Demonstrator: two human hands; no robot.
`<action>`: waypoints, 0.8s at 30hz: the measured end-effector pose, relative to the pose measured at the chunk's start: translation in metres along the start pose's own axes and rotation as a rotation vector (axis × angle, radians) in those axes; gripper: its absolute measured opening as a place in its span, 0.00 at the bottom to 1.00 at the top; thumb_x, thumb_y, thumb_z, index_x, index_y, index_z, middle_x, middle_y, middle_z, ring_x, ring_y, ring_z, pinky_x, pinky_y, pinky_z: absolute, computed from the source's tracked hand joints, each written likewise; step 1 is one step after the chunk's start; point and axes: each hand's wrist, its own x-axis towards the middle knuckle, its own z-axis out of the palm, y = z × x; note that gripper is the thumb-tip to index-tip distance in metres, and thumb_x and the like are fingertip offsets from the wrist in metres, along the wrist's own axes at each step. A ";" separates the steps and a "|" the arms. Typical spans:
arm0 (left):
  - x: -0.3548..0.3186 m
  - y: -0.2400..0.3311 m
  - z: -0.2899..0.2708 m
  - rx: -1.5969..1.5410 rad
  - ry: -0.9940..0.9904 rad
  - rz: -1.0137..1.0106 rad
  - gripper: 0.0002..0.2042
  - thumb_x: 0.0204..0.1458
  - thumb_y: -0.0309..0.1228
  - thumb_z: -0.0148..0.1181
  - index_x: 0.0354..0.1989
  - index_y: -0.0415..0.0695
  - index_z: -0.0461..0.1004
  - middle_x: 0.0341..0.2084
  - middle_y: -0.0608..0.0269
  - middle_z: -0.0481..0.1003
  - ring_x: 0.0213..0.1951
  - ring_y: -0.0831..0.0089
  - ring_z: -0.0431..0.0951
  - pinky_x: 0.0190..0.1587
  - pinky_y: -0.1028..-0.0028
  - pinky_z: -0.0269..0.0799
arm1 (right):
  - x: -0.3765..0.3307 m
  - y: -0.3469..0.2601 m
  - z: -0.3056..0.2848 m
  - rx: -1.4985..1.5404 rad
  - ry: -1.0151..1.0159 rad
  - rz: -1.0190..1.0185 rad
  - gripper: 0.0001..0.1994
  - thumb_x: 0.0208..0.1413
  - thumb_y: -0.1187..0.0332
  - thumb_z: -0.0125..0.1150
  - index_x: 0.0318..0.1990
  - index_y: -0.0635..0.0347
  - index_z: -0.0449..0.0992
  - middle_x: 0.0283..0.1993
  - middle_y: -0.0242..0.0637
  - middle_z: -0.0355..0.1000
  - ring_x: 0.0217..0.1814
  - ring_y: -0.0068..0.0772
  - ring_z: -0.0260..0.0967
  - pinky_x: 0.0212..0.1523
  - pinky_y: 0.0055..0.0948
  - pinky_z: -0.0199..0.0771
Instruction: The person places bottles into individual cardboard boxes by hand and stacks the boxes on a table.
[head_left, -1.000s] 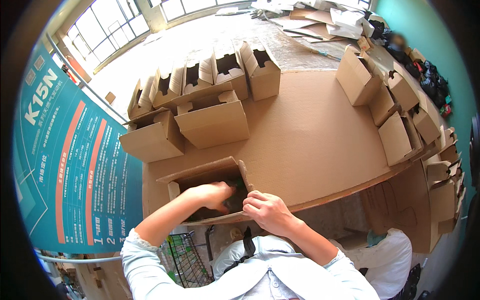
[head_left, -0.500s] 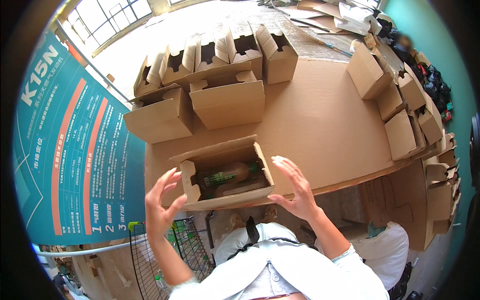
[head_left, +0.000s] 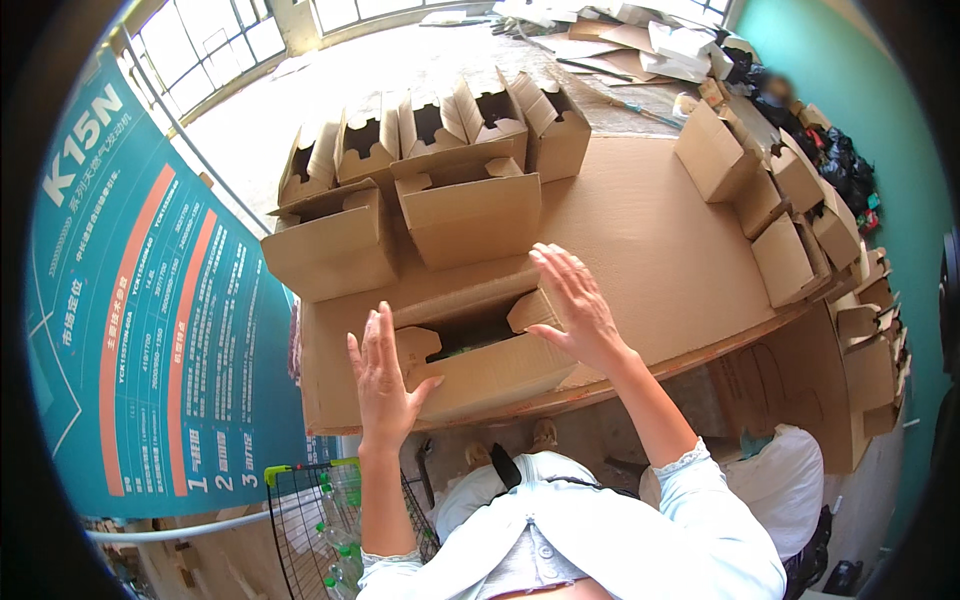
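Note:
A brown cardboard box (head_left: 505, 378) stands near the table's front edge. Its two side flaps lean in over the opening, and its far flap stands up. A sliver of green shows in the dark gap; the rest of the contents is hidden. At the box's left end is my left hand (head_left: 385, 378), fingers stretched upward and thumb apart. My right hand (head_left: 582, 318) is spread at the right end, by the right flap. Both hands are open; whether they touch the cardboard I cannot tell.
Behind stand two larger-looking boxes (head_left: 468, 218) and a row of open boxes (head_left: 430, 135). More boxes (head_left: 785, 260) crowd the table's right side. A wire cart (head_left: 300, 535) with green-capped bottles is at lower left, beside a teal banner (head_left: 150, 330). A white sack (head_left: 775, 490) lies lower right.
The box's side flaps have folded inward, covering most of the bottles seen inside before. Both hands have moved forward along the box's ends. The view has shifted slightly.

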 end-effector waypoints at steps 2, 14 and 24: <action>0.007 -0.005 -0.003 0.016 -0.156 0.046 0.46 0.36 0.35 0.77 0.67 0.43 0.61 0.54 0.55 0.67 0.60 0.56 0.63 0.71 0.51 0.46 | -0.007 0.006 0.015 0.071 -0.152 -0.011 0.38 0.47 0.62 0.72 0.67 0.58 0.62 0.66 0.44 0.64 0.72 0.49 0.56 0.72 0.45 0.55; 0.011 -0.023 0.000 0.043 -0.616 0.214 0.61 0.29 0.55 0.77 0.74 0.54 0.47 0.72 0.37 0.41 0.72 0.36 0.38 0.69 0.44 0.47 | -0.070 -0.026 0.010 0.216 -0.285 0.428 0.58 0.40 0.58 0.79 0.75 0.46 0.43 0.78 0.39 0.41 0.78 0.51 0.42 0.74 0.43 0.51; 0.017 -0.042 0.004 -0.089 -0.627 0.287 0.56 0.28 0.42 0.77 0.72 0.53 0.50 0.66 0.31 0.50 0.66 0.29 0.51 0.68 0.47 0.55 | -0.064 -0.027 0.026 0.458 -0.285 0.684 0.55 0.40 0.76 0.77 0.74 0.53 0.43 0.50 0.42 0.76 0.53 0.40 0.75 0.56 0.36 0.74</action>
